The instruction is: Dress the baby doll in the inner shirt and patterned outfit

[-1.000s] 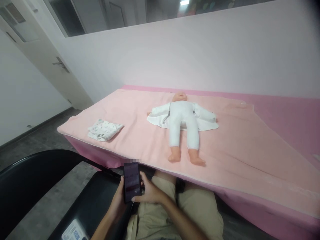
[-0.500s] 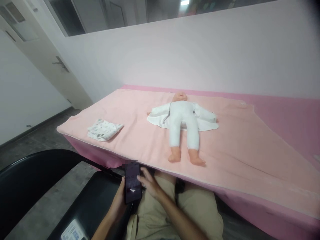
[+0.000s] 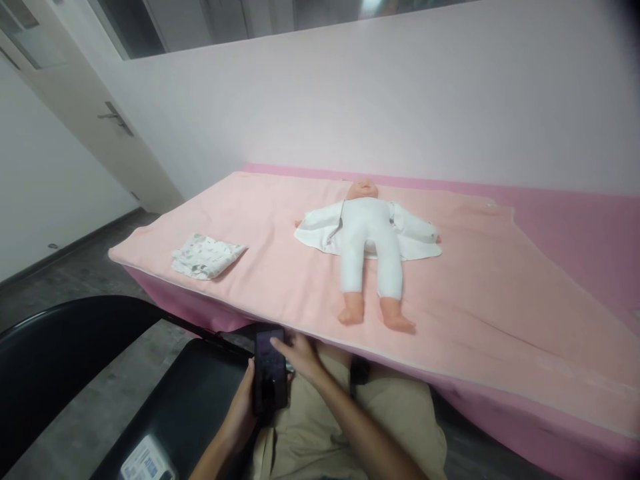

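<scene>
A dark phone (image 3: 270, 369) is upright in my lap, gripped from the left side by my left hand (image 3: 242, 415). My right hand (image 3: 300, 355) lies beside it with a finger stretched onto the upper part of the screen. Ahead, a baby doll (image 3: 370, 250) in white clothes lies on its back on a pink towel (image 3: 480, 300), feet toward me, an open white garment spread under it. A folded patterned cloth (image 3: 206, 256) rests near the towel's left end.
The towel covers a pink table (image 3: 575, 227) set against a pale wall. A black chair (image 3: 65, 360) stands at my left, with a label on its seat near the bottom edge. A white door (image 3: 90, 127) is at the far left. My knees in beige trousers are under the table edge.
My right hand has slid up from the phone's lower side to its upper screen, one finger now extended. The view has tilted slightly downward.
</scene>
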`<state>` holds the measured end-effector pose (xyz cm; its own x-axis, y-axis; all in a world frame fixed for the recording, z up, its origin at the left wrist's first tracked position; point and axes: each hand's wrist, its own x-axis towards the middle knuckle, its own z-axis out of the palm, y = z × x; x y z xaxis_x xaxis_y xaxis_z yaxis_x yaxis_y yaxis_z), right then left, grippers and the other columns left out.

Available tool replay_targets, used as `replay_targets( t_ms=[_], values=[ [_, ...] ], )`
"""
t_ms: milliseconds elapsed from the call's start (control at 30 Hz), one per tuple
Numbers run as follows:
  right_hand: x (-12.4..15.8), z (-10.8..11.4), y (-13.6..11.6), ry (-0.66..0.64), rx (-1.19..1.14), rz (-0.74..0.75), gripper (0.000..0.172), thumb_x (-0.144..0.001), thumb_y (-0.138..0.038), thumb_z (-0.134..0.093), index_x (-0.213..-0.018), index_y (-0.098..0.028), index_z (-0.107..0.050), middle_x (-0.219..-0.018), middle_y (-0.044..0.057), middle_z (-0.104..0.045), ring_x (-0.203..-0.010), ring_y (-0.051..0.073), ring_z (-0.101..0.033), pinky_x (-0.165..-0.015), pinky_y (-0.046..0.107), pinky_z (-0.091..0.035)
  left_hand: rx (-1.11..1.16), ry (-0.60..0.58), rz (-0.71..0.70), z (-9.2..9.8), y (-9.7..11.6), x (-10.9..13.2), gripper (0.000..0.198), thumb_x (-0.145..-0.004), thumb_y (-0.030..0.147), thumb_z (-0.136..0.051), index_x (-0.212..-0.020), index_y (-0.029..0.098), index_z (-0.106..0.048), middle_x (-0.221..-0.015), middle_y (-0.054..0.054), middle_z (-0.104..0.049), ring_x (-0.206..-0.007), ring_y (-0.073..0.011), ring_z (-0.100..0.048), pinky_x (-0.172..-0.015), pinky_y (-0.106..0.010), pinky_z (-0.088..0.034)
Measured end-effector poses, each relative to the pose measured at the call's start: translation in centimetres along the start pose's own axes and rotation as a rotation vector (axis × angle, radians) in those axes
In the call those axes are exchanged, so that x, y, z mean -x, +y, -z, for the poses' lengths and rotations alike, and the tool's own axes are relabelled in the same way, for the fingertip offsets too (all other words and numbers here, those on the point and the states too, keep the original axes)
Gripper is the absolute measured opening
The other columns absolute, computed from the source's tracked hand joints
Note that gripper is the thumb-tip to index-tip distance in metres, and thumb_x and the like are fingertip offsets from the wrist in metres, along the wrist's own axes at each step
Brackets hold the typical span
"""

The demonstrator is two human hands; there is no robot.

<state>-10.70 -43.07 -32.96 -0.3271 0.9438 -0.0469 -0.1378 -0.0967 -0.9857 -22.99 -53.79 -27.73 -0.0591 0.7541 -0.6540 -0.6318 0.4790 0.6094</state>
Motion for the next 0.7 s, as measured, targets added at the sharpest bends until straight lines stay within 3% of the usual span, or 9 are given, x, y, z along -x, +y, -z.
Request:
replay_targets(
  t_ms=[100,267,533,600,700],
  values=[
    [0.9,0.0,-0.1,-0.078,-0.027,-0.037,0.054,-0.08,-0.054,-0.084,-0.121,-0.021,-0.068,-0.111,0.009,-0.076,-0.101,0.028,-0.073,-0.093,0.045,-0.059,0.022,0.042,-0.002,-0.2,0.4,0.0,0.063,-0.102,0.054,-0.059,-0.145,0.008,-0.063,-0.131,-0.023,-0.073,-0.119,-0.0373,-0.073,-0.106,-0.051,-0.058],
    [2.0,0.6,-1.0,-0.221,-0.079,-0.026,0.048,-0.09,-0.044,-0.076,-0.131,-0.026,-0.058,-0.126,0.006,-0.071,-0.11,0.024,-0.069,-0.098,0.041,-0.055,0.068,0.087,0.009,-0.5,1.3,-0.1,0.065,-0.103,0.055,-0.056,-0.151,0.012,-0.059,-0.136,-0.019,-0.072,-0.128,-0.0356,-0.068,-0.112,-0.05,-0.054],
    [2.2,0.5,-0.6,-0.215,-0.01,0.06,0.055,-0.09,-0.033,-0.076,-0.14,-0.026,-0.052,-0.129,0.008,-0.07,-0.115,0.024,-0.068,-0.101,0.042,-0.054,0.083,0.06,-0.024,-0.8,1.3,-0.3,0.065,-0.103,0.052,-0.056,-0.157,0.015,-0.053,-0.14,-0.018,-0.07,-0.131,-0.0333,-0.067,-0.117,-0.048,-0.05],
    [2.2,0.4,-0.4,-0.199,0.023,0.045,0.063,-0.086,-0.036,-0.081,-0.141,-0.026,-0.052,-0.129,0.009,-0.069,-0.116,0.025,-0.068,-0.102,0.043,-0.054,0.085,0.069,-0.04,-0.9,1.3,-0.4,0.063,-0.104,0.05,-0.057,-0.156,0.016,-0.054,-0.14,-0.017,-0.07,-0.13,-0.0331,-0.067,-0.116,-0.047,-0.05],
    [2.6,0.6,-0.3,-0.209,0.049,0.013,0.089,-0.073,-0.04,-0.093,-0.148,-0.028,-0.046,-0.133,0.01,-0.067,-0.117,0.027,-0.068,-0.103,0.046,-0.055,0.074,0.089,-0.064,-0.9,1.4,-0.6,0.06,-0.104,0.048,-0.057,-0.155,0.018,-0.055,-0.138,-0.016,-0.071,-0.129,-0.0328,-0.068,-0.115,-0.046,-0.052]
  ],
)
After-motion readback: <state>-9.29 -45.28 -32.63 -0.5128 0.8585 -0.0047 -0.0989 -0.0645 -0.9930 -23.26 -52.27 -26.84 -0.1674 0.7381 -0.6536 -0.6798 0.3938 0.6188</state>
